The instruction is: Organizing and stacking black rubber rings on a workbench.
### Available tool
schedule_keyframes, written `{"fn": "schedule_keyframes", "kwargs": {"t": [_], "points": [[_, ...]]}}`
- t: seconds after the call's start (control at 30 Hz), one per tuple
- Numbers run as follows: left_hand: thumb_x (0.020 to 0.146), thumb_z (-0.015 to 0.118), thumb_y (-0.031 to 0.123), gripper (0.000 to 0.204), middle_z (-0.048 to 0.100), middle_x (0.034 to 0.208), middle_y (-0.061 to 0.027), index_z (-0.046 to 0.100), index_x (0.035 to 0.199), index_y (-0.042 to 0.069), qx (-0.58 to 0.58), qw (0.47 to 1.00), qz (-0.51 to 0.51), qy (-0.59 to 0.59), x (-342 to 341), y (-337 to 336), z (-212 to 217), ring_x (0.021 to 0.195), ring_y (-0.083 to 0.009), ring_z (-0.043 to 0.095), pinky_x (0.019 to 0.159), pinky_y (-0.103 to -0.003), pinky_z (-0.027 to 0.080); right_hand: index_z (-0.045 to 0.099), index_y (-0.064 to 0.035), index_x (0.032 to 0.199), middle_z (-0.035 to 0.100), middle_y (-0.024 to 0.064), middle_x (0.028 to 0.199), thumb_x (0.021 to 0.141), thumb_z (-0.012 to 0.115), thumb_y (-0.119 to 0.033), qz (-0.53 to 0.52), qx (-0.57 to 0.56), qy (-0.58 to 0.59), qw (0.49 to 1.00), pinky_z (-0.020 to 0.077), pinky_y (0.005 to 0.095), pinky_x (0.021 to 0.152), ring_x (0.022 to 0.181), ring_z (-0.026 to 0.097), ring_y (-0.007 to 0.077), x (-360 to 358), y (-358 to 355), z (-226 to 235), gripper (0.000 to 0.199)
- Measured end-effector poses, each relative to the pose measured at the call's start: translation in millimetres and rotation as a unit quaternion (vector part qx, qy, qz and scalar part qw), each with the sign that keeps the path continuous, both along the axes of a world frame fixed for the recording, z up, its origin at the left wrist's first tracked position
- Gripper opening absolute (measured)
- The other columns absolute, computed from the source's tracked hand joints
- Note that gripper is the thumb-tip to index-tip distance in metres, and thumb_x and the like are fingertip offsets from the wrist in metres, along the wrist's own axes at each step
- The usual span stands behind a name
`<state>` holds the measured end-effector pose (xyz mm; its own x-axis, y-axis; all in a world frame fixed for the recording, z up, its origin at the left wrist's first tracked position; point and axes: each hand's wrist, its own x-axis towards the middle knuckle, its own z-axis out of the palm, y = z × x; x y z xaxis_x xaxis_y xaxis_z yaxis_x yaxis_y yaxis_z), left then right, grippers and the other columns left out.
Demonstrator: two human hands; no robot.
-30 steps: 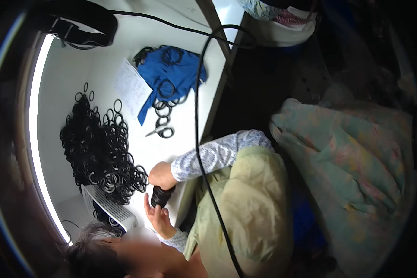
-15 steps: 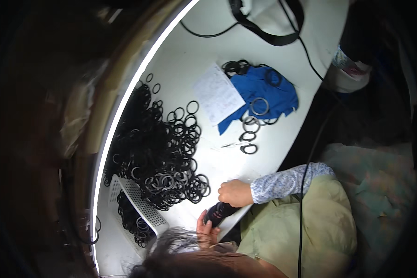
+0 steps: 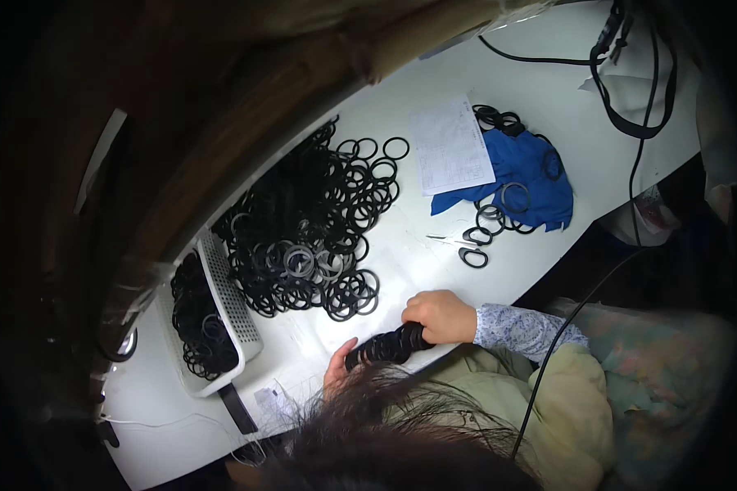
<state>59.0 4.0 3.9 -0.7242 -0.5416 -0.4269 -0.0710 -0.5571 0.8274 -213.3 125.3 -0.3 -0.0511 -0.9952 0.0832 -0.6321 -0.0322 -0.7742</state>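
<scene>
A row of black rubber rings (image 3: 389, 345), pressed together into a roll, lies between my hands near the table's front edge. My right hand (image 3: 440, 317) is closed on its right end, with the fingers curled over the rings. At the other end, my left hand (image 3: 334, 372) holds the roll with thumb and fingers; hair covers part of this hand. Beyond them spreads a big heap of loose black rings (image 3: 278, 204), with a few greyer rings (image 3: 300, 260) on its near side.
A white perforated basket (image 3: 236, 307) with more rings stands at the left. Scissors (image 3: 473, 257) lie right of the heap. Farther back are a paper sheet (image 3: 450, 147) and a blue cloth (image 3: 540, 192) with rings. A black cable (image 3: 581, 307) hangs across the right side.
The view has turned, so the table sits differently and the bright light strip is out of sight. Both hands stay on the roll of rings, more of which now shows between them.
</scene>
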Motion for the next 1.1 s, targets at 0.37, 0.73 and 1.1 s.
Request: {"fn": "schedule_keyframes", "kwargs": {"t": [0.37,0.73,1.1], "points": [[0.105,0.051,0.012,0.038,0.063,0.127,-0.0229,0.049,0.139,-0.004,0.176,0.976,0.099,0.084,20.0,-18.9,2.9,0.115,-0.0315,0.064,0.097,-0.043,0.055,0.072,-0.0038,0.095,0.069,0.0144,0.089,0.069,0.061,-0.006,0.04,0.016,-0.101,0.994,0.0531,0.0448,0.078,0.087,0.066,0.0355,-7.5,-4.3,5.4,0.028],[0.104,0.053,0.012,0.03,0.065,0.12,-0.0236,0.054,0.129,-0.004,0.05,0.987,0.124,0.085,12.4,-7.4,24.8,0.107,-0.0307,0.065,0.087,-0.04,0.055,0.074,-0.0068,0.079,0.064,0.014,0.079,0.07,0.071,-0.014,-0.01,-0.048,0.071,0.996,0.0532,0.046,0.072,0.079,0.065,0.0336,-6.7,4.0,-14.1,0.012],[0.102,0.056,0.011,0.024,0.067,0.113,-0.0243,0.059,0.12,-0.005,-0.078,0.99,0.079,0.081,-7.6,-35.0,27.7,0.1,-0.03,0.065,0.077,-0.036,0.054,0.07,-0.011,0.092,0.061,0.0068,0.083,0.069,0.064,-0.008,0.025,-0.168,0.052,0.984,0.0555,0.0391,0.066,0.079,0.065,0.028,31.1,-10.1,-19.4,0.024]]}}
